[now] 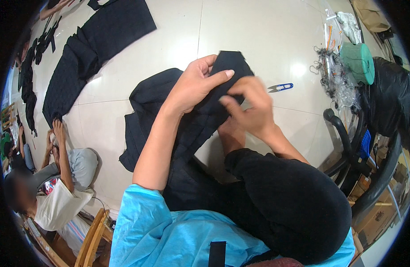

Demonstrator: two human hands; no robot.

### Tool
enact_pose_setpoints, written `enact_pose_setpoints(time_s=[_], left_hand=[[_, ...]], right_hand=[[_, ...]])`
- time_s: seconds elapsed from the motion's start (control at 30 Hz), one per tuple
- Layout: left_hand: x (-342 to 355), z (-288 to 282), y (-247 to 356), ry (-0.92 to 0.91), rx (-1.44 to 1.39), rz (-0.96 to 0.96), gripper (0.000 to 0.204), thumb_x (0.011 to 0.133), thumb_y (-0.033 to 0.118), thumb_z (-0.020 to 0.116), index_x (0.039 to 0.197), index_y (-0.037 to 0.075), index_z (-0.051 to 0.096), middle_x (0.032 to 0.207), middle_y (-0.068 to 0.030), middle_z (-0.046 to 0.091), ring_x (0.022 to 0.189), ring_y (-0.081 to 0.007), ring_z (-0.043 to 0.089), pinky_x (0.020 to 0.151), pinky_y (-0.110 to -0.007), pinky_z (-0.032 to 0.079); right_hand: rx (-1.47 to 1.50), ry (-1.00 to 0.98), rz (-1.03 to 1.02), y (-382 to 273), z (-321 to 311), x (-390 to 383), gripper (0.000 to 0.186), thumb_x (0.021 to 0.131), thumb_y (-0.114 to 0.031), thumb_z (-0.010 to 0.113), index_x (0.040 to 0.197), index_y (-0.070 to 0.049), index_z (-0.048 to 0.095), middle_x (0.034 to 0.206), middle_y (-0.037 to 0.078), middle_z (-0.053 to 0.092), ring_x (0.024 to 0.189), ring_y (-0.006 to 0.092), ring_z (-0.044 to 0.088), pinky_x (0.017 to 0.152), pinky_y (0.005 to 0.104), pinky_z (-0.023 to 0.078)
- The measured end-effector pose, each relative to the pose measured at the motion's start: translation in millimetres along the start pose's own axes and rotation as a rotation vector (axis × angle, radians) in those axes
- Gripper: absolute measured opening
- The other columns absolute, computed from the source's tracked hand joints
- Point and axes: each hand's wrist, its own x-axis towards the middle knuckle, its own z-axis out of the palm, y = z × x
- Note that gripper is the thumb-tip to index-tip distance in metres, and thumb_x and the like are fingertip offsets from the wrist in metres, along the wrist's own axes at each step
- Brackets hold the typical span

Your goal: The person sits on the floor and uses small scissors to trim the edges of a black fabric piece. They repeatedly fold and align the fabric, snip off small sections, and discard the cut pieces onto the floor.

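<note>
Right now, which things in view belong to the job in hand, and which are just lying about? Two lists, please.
Job in hand:
- Black fabric, held in the left hand, right hand close by
- Blue-handled metal snips nearby, probably

Lying about, apparently:
- Green cylindrical roll
- Shiny black plastic bag
- Crumpled clear plastic

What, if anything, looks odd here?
Tangled dark threads lie among crumpled clear plastic at right, looking like uncollected scraps. Blue snips lie loose on the floor past the right hand, perhaps easily kicked.

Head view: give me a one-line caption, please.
The left hand pinches black fabric, the right hand blurred close by; blue-handled metal thread snips lie on the glossy pale tiled floor.
</note>
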Motion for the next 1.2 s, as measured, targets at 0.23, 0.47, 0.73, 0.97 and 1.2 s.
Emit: enact_pose_setpoints(time_s=[0.23,0.47,0.73,0.97,1.2], left_hand=[[-10,1,12,-0.205,-0.082,0.010,0.045,0.096,0.014,0.072,0.135,-0.004,0.059,0.120,-0.0079,0.071,0.105,-0.0132,0.068,0.097,-0.031,0.055],[-9,4,14,-0.047,0.117,0.067,0.035,0.098,0.020,0.072,0.124,-0.002,0.065,0.108,-0.0045,0.072,0.097,-0.0105,0.066,0.091,-0.028,0.054],[-5,17,9,0.162,0.179,0.241,0.024,0.100,0.024,0.070,0.099,-0.001,0.072,0.085,-0.0025,0.070,0.084,-0.0084,0.062,0.079,-0.027,0.051],[-2,29,3,0.287,-0.137,0.207,0.020,0.101,0.020,0.070,0.100,0.000,0.072,0.083,0.0013,0.068,0.077,-0.0031,0.058,0.069,-0.020,0.047],[-3,20,3,0.213,-0.080,0.179,0.024,0.102,0.021,0.071,0.109,-0.002,0.070,0.089,0.0012,0.070,0.079,-0.0024,0.060,0.072,-0.019,0.049]], right_hand=[[0.652,-0.092,0.529,32,-30,25,0.034,0.103,-0.030,0.067,0.116,0.001,0.064,0.110,0.009,0.068,0.104,0.0159,0.061,0.093,0.0326,0.049],[0.605,-0.213,0.563,13,-37,28,0.014,0.103,-0.015,0.067,0.104,-0.001,0.065,0.094,0.002,0.072,0.083,0.0053,0.062,0.076,0.0221,0.051],[0.617,-0.156,0.572,0,-33,27,0.014,0.101,-0.013,0.070,0.100,-0.002,0.062,0.091,0.005,0.073,0.081,0.0051,0.063,0.072,0.0209,0.050],[0.944,0.060,0.635,-7,-18,15,0.012,0.103,-0.013,0.067,0.099,-0.003,0.061,0.090,0.004,0.072,0.081,0.0058,0.064,0.076,0.0234,0.052],[0.881,0.058,0.716,-7,-20,16,0.011,0.105,-0.011,0.064,0.107,-0.001,0.063,0.093,0.004,0.071,0.084,0.0065,0.064,0.079,0.0226,0.052]])
